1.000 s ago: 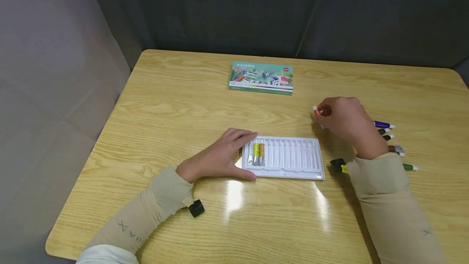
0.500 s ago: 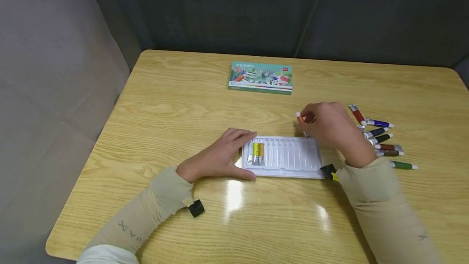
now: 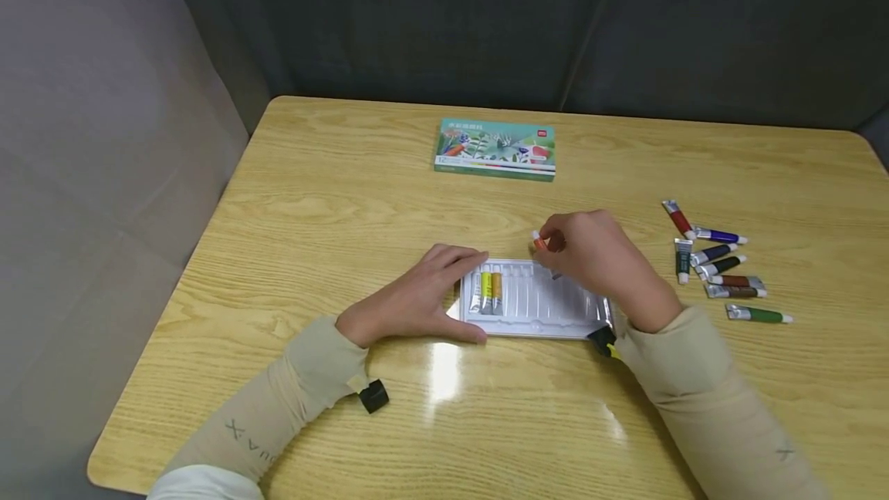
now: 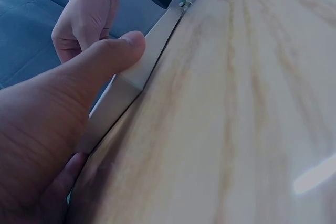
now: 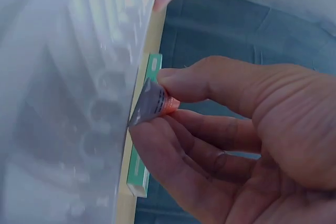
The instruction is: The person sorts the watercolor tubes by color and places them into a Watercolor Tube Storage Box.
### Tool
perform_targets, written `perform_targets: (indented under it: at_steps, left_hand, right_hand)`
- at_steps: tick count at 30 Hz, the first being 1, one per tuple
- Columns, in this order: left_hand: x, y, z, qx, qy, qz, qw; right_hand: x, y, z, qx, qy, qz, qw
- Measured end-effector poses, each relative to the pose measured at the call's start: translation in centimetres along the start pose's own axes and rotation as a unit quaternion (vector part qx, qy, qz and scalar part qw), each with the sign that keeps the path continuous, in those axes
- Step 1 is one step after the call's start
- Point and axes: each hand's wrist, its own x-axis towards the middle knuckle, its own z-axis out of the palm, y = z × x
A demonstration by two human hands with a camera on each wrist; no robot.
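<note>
A white plastic tray (image 3: 549,305) with narrow slots lies on the table. Three paint tubes lie in its left slots: a pale one (image 3: 475,296), a yellow tube (image 3: 486,284) and an ochre tube (image 3: 496,285). My left hand (image 3: 410,295) holds the tray's left end, thumb at the near edge and fingers at the far corner; in the left wrist view the thumb (image 4: 118,53) lies along the tray's side. Over the tray's far edge, my right hand (image 3: 593,253) pinches an orange paint tube (image 5: 170,105) between thumb and fingers, its white cap pointing away.
Several loose paint tubes lie to the right, among them a dark red tube (image 3: 678,220), a blue tube (image 3: 722,236), a dark teal tube (image 3: 684,259) and a green tube (image 3: 764,315). A green printed box (image 3: 495,146) lies behind the tray.
My right hand has carried the orange paint tube leftward from beside the loose tubes to the tray's far edge, uncovering those tubes. My left hand has stayed at the tray's left end.
</note>
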Motion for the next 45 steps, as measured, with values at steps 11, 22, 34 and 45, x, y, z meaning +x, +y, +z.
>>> perform_targets:
  at_steps: [11,22,34,45]
  left_hand:
    - [0.0,0.1,0.0,-0.008,-0.006,-0.005,0.9999]
    - [0.0,0.0,0.0,-0.009,-0.005,-0.004,0.9999]
    - [0.0,0.1,-0.2,-0.011,-0.006,0.001,0.9999]
    - [0.0,0.2,-0.2,-0.005,-0.005,0.001,1.0000]
  right_hand:
    - [-0.9,-1.9,1.2,0.037,-0.034,0.008,0.9987]
    - [-1.3,-3.0,2.5,0.029,-0.025,-0.024,0.9990]
    - [-1.1,-3.4,3.2,0.054,-0.043,-0.015,0.9975]
    - [-1.2,-3.6,2.9,0.034,-0.061,0.007,0.9975]
